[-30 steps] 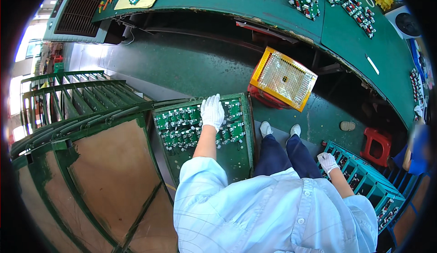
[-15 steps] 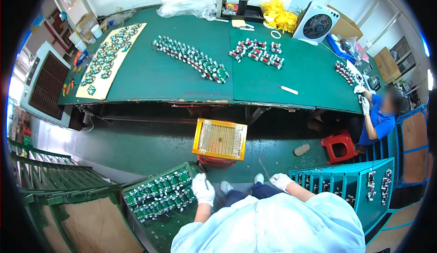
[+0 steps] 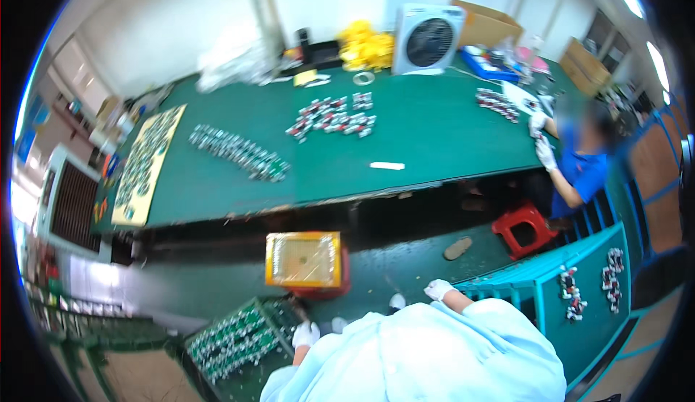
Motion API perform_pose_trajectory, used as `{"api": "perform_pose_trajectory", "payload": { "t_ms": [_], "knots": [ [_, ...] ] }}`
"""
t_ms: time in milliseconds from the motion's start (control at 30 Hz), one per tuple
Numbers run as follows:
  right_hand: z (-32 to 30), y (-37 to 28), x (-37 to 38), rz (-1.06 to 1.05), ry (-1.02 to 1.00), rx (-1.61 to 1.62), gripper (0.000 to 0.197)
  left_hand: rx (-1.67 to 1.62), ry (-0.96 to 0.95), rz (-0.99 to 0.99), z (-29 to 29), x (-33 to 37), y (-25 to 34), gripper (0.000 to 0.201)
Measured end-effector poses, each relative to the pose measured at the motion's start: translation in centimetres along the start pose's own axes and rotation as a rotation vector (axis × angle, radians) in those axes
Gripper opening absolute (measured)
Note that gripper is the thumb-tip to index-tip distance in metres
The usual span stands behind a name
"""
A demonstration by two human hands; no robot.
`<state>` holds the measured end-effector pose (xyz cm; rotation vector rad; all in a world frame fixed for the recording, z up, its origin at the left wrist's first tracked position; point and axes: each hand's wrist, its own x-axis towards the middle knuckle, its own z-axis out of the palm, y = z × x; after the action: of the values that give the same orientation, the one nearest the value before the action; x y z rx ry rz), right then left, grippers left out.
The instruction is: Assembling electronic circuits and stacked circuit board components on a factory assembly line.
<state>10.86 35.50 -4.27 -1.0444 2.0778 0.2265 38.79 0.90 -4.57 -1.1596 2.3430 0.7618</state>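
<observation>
My left hand (image 3: 305,335), in a white glove, hangs low beside a green rack (image 3: 274,322). Several green circuit boards (image 3: 233,340) with small parts lie in rows on that rack. Motion smears the fingers of this hand, and nothing shows in it. My right hand (image 3: 438,290), also in a white glove, is near the front corner of a turquoise rack (image 3: 499,280). Its fingers look loosely apart and hold nothing that I can see. Small red, white and black assemblies (image 3: 572,295) rest on top of the turquoise rack.
A yellow-framed tray (image 3: 302,259) sits on a red stool ahead. Beyond it stands a long green table (image 3: 326,185) with rows of assemblies, a white-handled tool (image 3: 387,165) and a fan (image 3: 428,39). A co-worker in blue (image 3: 585,167) sits at the right near a red stool (image 3: 525,228).
My view has turned to the right and tilted up, so the table and tray appear further left. My left hand sits lower in the picture. The co-worker's hands remain at the table edge.
</observation>
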Motion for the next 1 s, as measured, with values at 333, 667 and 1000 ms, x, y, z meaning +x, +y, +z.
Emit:
{"api": "perform_pose_trajectory", "payload": {
  "t_ms": [333, 667, 1000],
  "knots": [
    [-2.6, 6.8, 0.2, 0.282, 0.083, 0.374, 0.034, 0.237, -0.176, 0.339, 8.6, -1.9, -1.2, 0.036],
    [11.1, 21.1, 10.2, -0.389, 0.116, -0.143, 0.020, -0.324, -0.097, -0.297, -0.2, -5.1, 10.7, 0.050],
    [7.2, 22.2, 9.9, -0.297, 0.027, -0.381, 0.015, -0.464, -0.292, -0.405, 4.8, -2.7, 7.4, 0.054]
  ]
}}
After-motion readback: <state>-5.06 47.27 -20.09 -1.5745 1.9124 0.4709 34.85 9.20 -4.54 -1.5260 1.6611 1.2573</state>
